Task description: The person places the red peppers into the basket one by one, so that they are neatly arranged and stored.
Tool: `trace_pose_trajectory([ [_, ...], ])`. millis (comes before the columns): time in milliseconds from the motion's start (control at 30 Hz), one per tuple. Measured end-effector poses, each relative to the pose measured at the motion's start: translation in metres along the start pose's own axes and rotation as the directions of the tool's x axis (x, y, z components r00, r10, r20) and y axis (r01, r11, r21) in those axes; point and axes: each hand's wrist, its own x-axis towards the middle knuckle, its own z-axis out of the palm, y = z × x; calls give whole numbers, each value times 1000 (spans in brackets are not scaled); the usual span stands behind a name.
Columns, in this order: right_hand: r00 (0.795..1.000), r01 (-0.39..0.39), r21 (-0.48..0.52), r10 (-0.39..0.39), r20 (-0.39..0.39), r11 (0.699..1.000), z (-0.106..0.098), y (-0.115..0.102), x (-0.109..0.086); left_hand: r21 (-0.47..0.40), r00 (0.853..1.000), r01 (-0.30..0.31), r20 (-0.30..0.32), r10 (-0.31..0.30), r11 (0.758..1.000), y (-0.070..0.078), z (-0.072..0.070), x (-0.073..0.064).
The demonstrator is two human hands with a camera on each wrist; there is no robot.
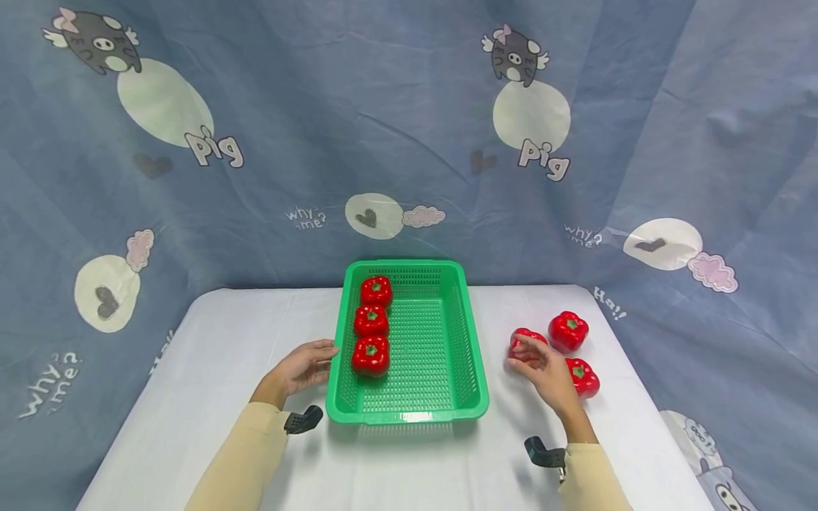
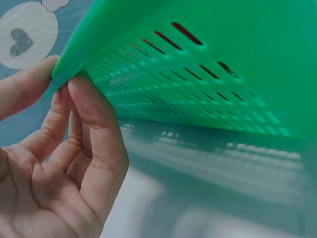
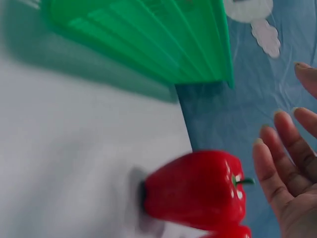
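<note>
Blue curtain [image 1: 409,106], printed with cartoon pigs, fills the upper frame behind a white table [image 1: 255,319]. At centre sits a green basket [image 1: 409,417]; the left hand [image 1: 303,365] pinches its left rim. Right of centre, the right hand [image 1: 543,365] holds nothing, fingers loosely bent. Three red peppers [image 1: 371,321] line the basket's left side; three loose peppers [image 1: 568,332] cluster at right, one partly behind that hand. A clumsy brush could topple them; a tug might shift the basket.

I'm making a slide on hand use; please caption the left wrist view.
Left grip pinching the rim of a slotted green basket.
</note>
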Motion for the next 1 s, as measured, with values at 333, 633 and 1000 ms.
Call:
trace_pose_trajectory([
  [333, 965, -2, -89, -21, -260, 996, -23, 8, 1, 45, 998, 3, -55, 0, 999, -2, 2, 0],
  [633, 919, -87, -101, 41, -393, 991, -43, 23, -7, 50, 998, -8, -60, 11, 999, 0, 6, 4],
  [1000, 932, -188, -196, 112, -345, 962, -61, 46, -15, 39, 997, 4, -71, -1, 999, -2, 3, 0],
])
